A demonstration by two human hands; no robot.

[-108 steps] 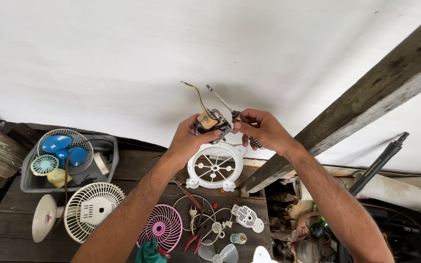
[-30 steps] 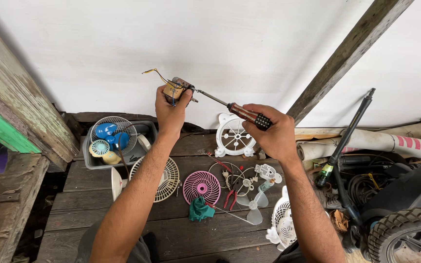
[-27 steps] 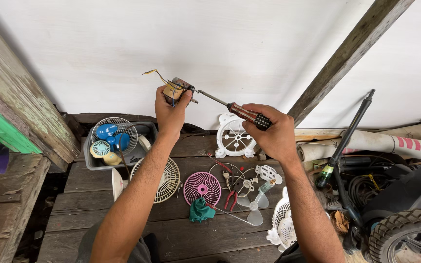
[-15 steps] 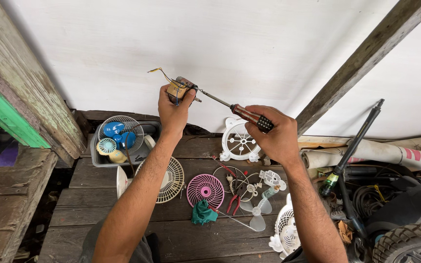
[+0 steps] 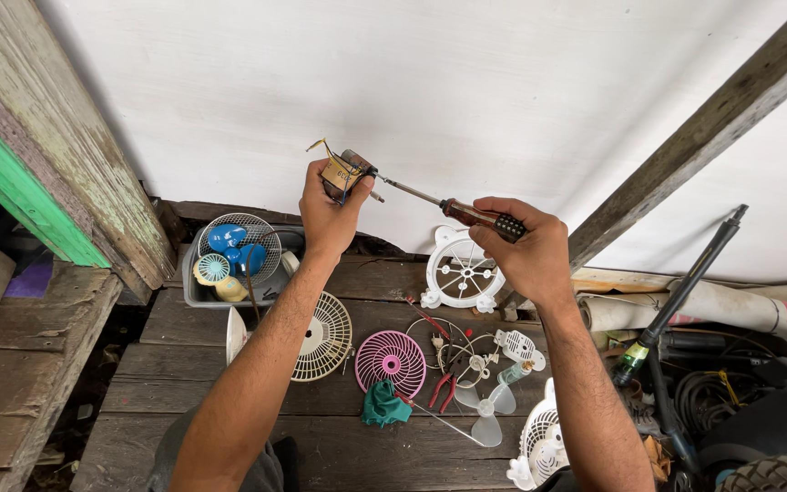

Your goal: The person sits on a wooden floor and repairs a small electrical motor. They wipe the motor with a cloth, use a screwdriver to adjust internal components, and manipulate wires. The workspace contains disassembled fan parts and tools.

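- My 2 bare arms reach up and away from me over a dark wooden plank floor [image 5: 229, 437] strewn with fan parts.
- Nearest me on the floor lie a green rag [image 5: 383, 405], a pink fan grille [image 5: 391, 362], red-handled pliers [image 5: 441, 387] and a cream fan grille [image 5: 322, 335].
- My right hand [image 5: 526, 255] is closed around the dark handle of a screwdriver [image 5: 448, 210], fingers curled tight and thumb along the grip.
- I judge that keeping the shaft in 1 straight line with the screw, and pressing before turning, will stop the tip slipping.
- My left hand [image 5: 325, 214] holds a small fan motor [image 5: 346, 171] raised in front of the white wall [image 5: 466, 82], fingers pinched on its sides, with thin wires poking out above.
- The screwdriver tip meets the motor's right side; the exact screw is too small to make out.
- A firm, still left grip seems to matter most, with fingertips kept off the tip's path.
- Farther back stand a white round fan frame [image 5: 460, 271] and a grey tub [image 5: 195, 290] holding blue fan blades.
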